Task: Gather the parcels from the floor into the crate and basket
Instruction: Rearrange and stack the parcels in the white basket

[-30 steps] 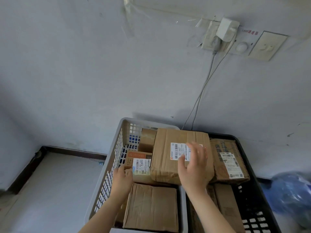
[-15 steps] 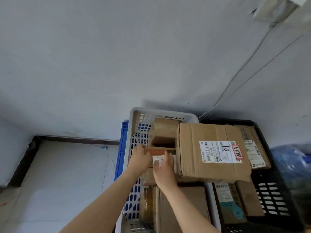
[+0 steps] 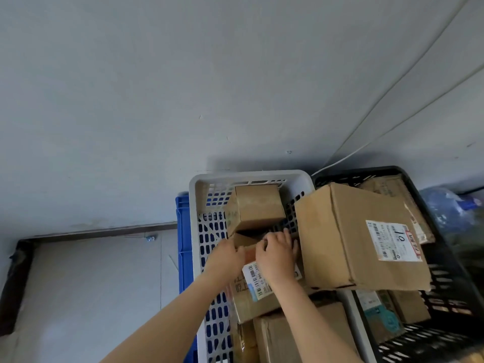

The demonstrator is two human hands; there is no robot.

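A white plastic basket (image 3: 195, 205) stands against the wall with several cardboard parcels in it. Beside it on the right is a black crate (image 3: 445, 271), also holding parcels. A large brown box (image 3: 348, 239) with a white label lies across the edge between them. Both my hands are inside the basket on a small labelled parcel (image 3: 258, 280): my left hand (image 3: 226, 256) grips its left end, my right hand (image 3: 277, 254) its far top edge. A small plain box (image 3: 258, 208) stands just behind them at the basket's far end.
A blue crate (image 3: 184, 239) shows under the basket's left side. Grey floor (image 3: 91, 284) lies to the left, bounded by a dark skirting. White cables (image 3: 392, 100) run down the wall behind the crates. A blue plastic bag (image 3: 447, 208) sits at the far right.
My right hand left the large box and joined the left on the small labelled parcel, which both hands now hold in the basket's middle. The view has shifted left and downward.
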